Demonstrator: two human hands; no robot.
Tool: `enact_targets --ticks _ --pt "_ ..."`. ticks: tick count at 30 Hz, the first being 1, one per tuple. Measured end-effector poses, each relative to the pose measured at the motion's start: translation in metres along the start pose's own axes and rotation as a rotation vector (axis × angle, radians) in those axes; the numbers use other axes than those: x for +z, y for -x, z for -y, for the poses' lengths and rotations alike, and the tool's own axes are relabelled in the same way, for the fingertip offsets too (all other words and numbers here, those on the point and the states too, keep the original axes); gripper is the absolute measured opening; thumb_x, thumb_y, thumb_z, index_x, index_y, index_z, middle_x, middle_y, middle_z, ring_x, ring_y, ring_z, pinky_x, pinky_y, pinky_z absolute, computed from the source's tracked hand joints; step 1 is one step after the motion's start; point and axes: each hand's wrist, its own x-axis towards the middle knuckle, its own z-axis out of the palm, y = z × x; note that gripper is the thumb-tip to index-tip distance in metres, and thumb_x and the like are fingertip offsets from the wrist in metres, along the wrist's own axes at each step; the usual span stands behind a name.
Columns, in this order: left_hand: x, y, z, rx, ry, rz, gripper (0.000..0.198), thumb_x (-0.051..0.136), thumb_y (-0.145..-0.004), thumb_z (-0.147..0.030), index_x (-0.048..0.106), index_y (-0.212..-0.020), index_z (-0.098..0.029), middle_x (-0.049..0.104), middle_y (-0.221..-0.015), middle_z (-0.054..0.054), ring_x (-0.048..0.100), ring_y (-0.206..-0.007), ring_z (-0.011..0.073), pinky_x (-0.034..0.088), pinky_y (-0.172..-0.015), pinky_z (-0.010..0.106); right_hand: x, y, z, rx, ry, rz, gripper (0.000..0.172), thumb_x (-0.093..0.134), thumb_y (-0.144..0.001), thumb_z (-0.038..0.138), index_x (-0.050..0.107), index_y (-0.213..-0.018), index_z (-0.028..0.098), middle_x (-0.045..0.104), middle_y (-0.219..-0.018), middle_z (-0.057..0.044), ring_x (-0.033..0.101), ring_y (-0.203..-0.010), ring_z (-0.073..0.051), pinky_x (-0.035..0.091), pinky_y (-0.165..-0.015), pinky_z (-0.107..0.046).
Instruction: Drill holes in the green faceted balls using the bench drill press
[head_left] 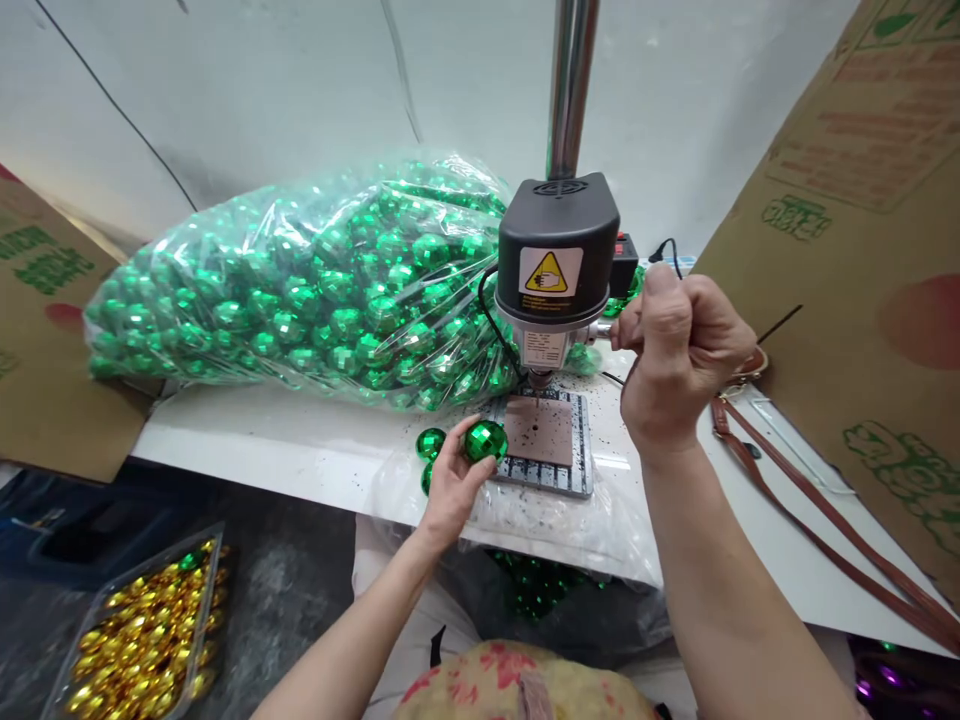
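Note:
My left hand (450, 490) pinches a shiny green faceted ball (486, 440) between thumb and fingers, at the left edge of the drill press base (582, 480). My right hand (679, 350) is closed around the feed lever (602, 330) on the right side of the small black drill press (559, 225). The drill bit (537, 398) points down over a brown board (551, 440) with a dark hole in it. Dark shavings lie scattered about the base. A few loose green balls (430, 443) rest just left of my left hand.
A big clear bag (300, 300) of green balls lies behind on the white table (247, 440). Cardboard boxes (847, 330) stand at both sides. A brown strap (817, 530) lies at right. Gold balls fill a clear container (202, 640) at lower left. Green balls show below the table edge.

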Motion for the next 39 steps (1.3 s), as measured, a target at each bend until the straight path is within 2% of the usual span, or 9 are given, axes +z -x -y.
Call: enact_targets --ticks 3,5,8,12,16,21,26,32,39 --pt "0.017 -0.011 -0.005 -0.240 0.281 0.089 0.061 0.063 -0.083 -0.041 0.048 -0.139 -0.021 0.068 -0.106 0.008 0.069 -0.081 0.0171 0.055 -0.067 0.028 0.000 0.000 0.000 -0.008 0.006 0.011 0.047 0.058 -0.093 0.037 0.033 -0.057 0.019 0.035 -0.052 0.007 0.041 -0.047 -0.003 0.030 -0.050 -0.027" --pt "0.021 -0.020 -0.005 -0.288 0.298 0.109 0.060 0.062 -0.084 -0.041 0.048 -0.138 -0.021 0.067 -0.102 0.007 0.065 -0.073 0.0144 0.051 -0.060 0.026 0.000 0.000 0.000 -0.018 0.015 0.012 0.048 0.058 -0.093 0.037 0.032 -0.057 0.019 0.035 -0.051 0.007 0.040 -0.047 -0.003 0.030 -0.050 -0.027" --pt "0.023 -0.033 0.001 -0.209 0.154 0.103 0.056 0.069 -0.081 -0.039 0.052 -0.131 -0.021 0.066 -0.098 0.004 0.062 -0.076 0.0131 0.049 -0.061 0.023 0.000 -0.001 0.001 -0.016 0.040 0.016 0.048 0.057 -0.093 0.038 0.033 -0.057 0.019 0.036 -0.051 0.007 0.041 -0.047 -0.003 0.029 -0.049 -0.028" --pt "0.022 -0.045 0.011 -0.092 -0.034 0.166 0.052 0.074 -0.078 -0.037 0.057 -0.124 -0.019 0.067 -0.103 0.005 0.063 -0.090 0.0156 0.052 -0.075 0.025 0.000 -0.001 0.001 -0.011 0.043 0.033 0.048 0.056 -0.094 0.038 0.032 -0.057 0.019 0.036 -0.052 0.006 0.040 -0.047 -0.003 0.029 -0.049 -0.027" --pt "0.022 -0.053 0.019 -0.071 -0.171 0.236 0.054 0.071 -0.084 -0.037 0.057 -0.133 -0.018 0.068 -0.109 0.007 0.063 -0.091 0.0178 0.053 -0.080 0.029 0.000 -0.001 0.002 -0.055 0.049 0.037 0.047 0.055 -0.094 0.035 0.032 -0.057 0.019 0.033 -0.052 0.007 0.040 -0.047 -0.003 0.029 -0.049 -0.025" --pt "0.024 -0.058 0.023 -0.009 -0.248 0.281 0.057 0.069 -0.086 -0.039 0.056 -0.138 -0.019 0.067 -0.115 0.008 0.064 -0.091 0.0191 0.054 -0.078 0.030 0.000 -0.002 0.002 -0.057 0.061 0.037 0.046 0.056 -0.094 0.035 0.035 -0.056 0.019 0.034 -0.052 0.007 0.038 -0.046 -0.004 0.028 -0.048 -0.026" --pt "0.029 -0.062 0.023 0.068 -0.320 0.246 0.053 0.069 -0.085 -0.039 0.061 -0.133 -0.018 0.065 -0.117 0.009 0.061 -0.090 0.0177 0.051 -0.076 0.028 0.001 -0.002 0.003 -0.023 0.062 0.039 0.048 0.056 -0.093 0.041 0.032 -0.057 0.020 0.036 -0.052 0.006 0.035 -0.046 -0.005 0.028 -0.048 -0.028" --pt "0.034 -0.062 0.022 0.024 -0.285 0.223 0.050 0.070 -0.085 -0.040 0.061 -0.129 -0.018 0.069 -0.102 0.005 0.056 -0.072 0.0120 0.048 -0.068 0.025 0.001 -0.002 0.004 -0.037 0.050 0.041 0.047 0.056 -0.093 0.038 0.031 -0.057 0.020 0.032 -0.053 0.006 0.036 -0.046 -0.005 0.027 -0.048 -0.027" --pt "0.036 -0.063 0.020 0.134 -0.434 0.188 0.042 0.070 -0.087 -0.043 0.068 -0.123 -0.021 0.067 -0.099 0.004 0.056 -0.075 0.0141 0.044 -0.067 0.026 0.002 -0.002 0.001 -0.035 0.050 0.036 0.046 0.055 -0.093 0.035 0.030 -0.058 0.020 0.031 -0.052 0.006 0.032 -0.046 -0.005 0.027 -0.048 -0.027"
